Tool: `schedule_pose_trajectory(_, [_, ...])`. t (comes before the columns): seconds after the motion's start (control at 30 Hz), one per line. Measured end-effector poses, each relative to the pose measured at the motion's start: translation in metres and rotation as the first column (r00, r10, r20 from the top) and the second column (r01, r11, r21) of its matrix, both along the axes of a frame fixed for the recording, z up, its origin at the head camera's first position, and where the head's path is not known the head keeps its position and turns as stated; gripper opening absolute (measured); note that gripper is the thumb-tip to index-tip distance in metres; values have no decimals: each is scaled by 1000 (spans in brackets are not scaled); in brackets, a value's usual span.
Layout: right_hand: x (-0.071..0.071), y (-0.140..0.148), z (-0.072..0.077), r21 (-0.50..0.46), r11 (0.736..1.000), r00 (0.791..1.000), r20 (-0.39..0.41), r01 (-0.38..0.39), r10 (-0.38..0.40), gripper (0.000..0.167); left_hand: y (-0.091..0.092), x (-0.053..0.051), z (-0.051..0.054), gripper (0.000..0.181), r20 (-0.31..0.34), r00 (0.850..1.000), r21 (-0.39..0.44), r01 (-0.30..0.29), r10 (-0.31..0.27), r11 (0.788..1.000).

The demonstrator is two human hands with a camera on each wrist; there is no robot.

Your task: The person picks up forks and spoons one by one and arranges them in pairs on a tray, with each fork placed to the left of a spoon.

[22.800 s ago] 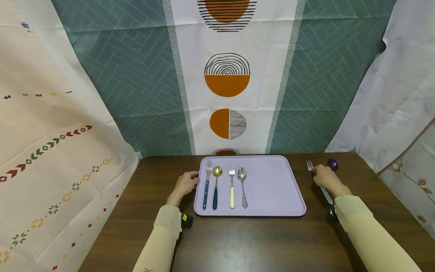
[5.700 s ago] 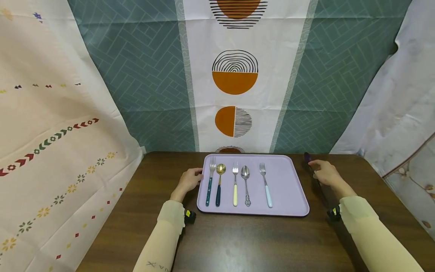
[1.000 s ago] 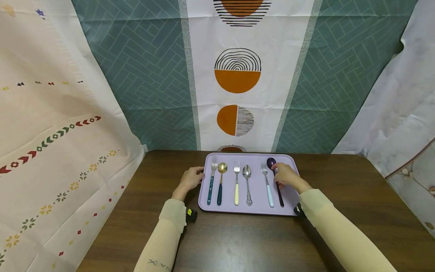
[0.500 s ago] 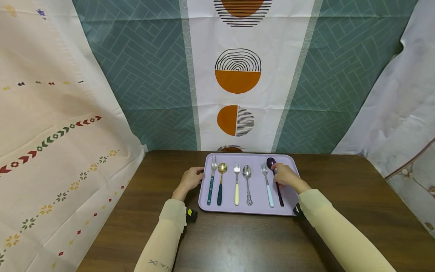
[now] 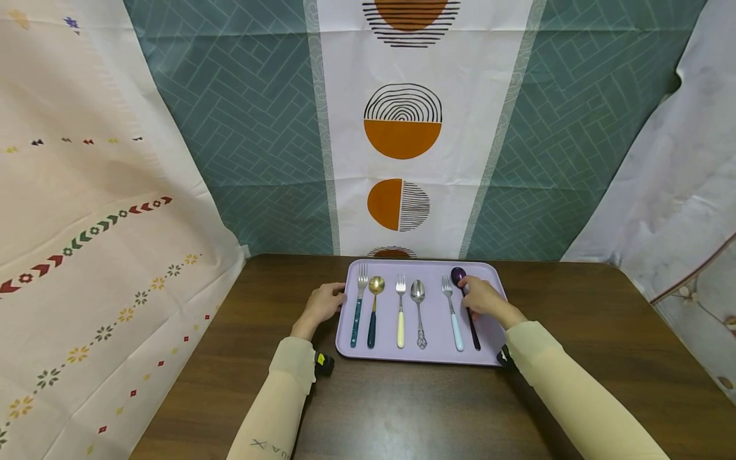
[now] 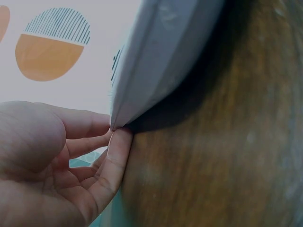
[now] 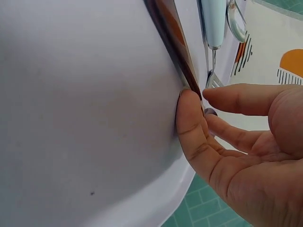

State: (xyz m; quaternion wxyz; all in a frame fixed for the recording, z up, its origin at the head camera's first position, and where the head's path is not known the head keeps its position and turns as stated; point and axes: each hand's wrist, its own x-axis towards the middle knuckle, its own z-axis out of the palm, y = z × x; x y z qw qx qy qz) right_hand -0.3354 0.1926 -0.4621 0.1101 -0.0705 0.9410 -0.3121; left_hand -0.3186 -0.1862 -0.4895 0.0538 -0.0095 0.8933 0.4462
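A lilac tray (image 5: 385, 329) lies on the table. In the left wrist view, thumb and fingers of my left hand (image 5: 320, 304) pinch its left rim. My right hand (image 5: 485, 299) pinches a dark purple spoon (image 7: 173, 40) lying at the tray's right side; its fingers cover part of the handle. Just left of that spoon is a fork with a light blue handle (image 5: 457, 330). Further left lie a silver spoon (image 5: 418, 292), a fork with a pale yellow handle (image 5: 400, 329), a gold spoon with a dark handle (image 5: 376, 285) and a teal-handled fork (image 5: 356, 322).
The dark wooden table (image 5: 391, 409) extends in front of the tray and to both sides. Behind it hangs a green and white patterned cloth (image 5: 253, 128). Pale cloths hang at left (image 5: 86, 287) and right (image 5: 650, 211).
Since the earliest frame, the light blue fork and then the purple spoon have come from the table at right onto the tray. Over the last second, both hands stay nearly still.
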Motion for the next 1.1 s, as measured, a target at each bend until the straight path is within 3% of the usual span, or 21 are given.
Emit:
schedule_pose_trajectory(0.37, [6, 6, 1, -38, 999, 999, 2, -32, 32, 46, 0, -3, -4, 42, 11, 1000, 1, -5, 5, 1000])
schedule_pose_trajectory(0.67, [8, 16, 0, -52, 993, 992, -74, -109, 105, 34, -3, -2, -2, 45, -5, 999, 17, 33, -33, 999])
schedule_pose_trajectory(0.83, [4, 21, 7, -35, 987, 974, -172, -156, 148, 31, -7, -4, 7, 45, -36, 998, -53, 43, -45, 998])
schedule_pose_trajectory(0.97, [-4, 21, 12, -21, 982, 953, -247, -187, 176, 29, -7, -9, 23, 43, -112, 992, -168, 41, -60, 985])
schedule_pose_trajectory(1.1, [-11, 16, 17, -19, 980, 949, -256, -197, 185, 25, 0, -16, 38, 41, -172, 982, -245, 38, -82, 969])
